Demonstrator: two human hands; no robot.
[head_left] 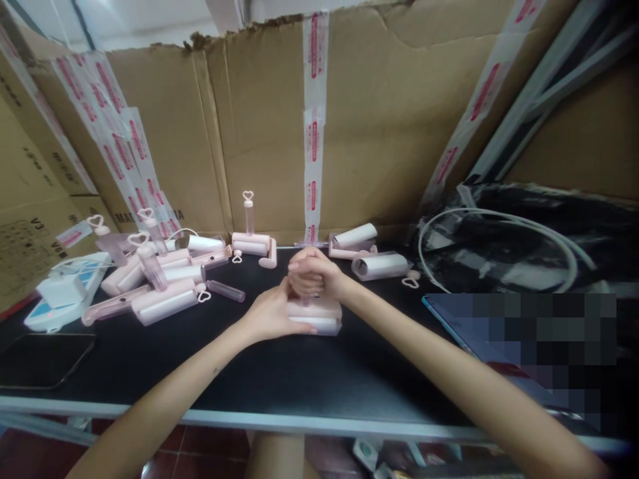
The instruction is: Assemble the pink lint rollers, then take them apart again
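Note:
In the middle of the black table, my left hand [272, 313] grips a pink-and-white cylinder-shaped body [324, 319] from its left side, thumb along the front. My right hand [314, 271] is closed in a fist above it, wrapped round an upright pink tube [306, 301]. Only the tube's foot shows; its top is hidden by the fingers. Behind stands a similar pink-and-white piece [251, 244] with an upright tube and heart-shaped loop [248, 195]. At the left lie several more such pieces [167, 303], some with upright heart-topped tubes.
A loose clear pink tube [227, 291] lies left of my hands. White rolls in clear film [382, 266] and a heart-shaped loop [411, 279] lie right. A phone [47, 359], a power strip [67, 299] and a blue-edged tablet [459, 332] flank the work area. Cardboard [259, 133] walls the back.

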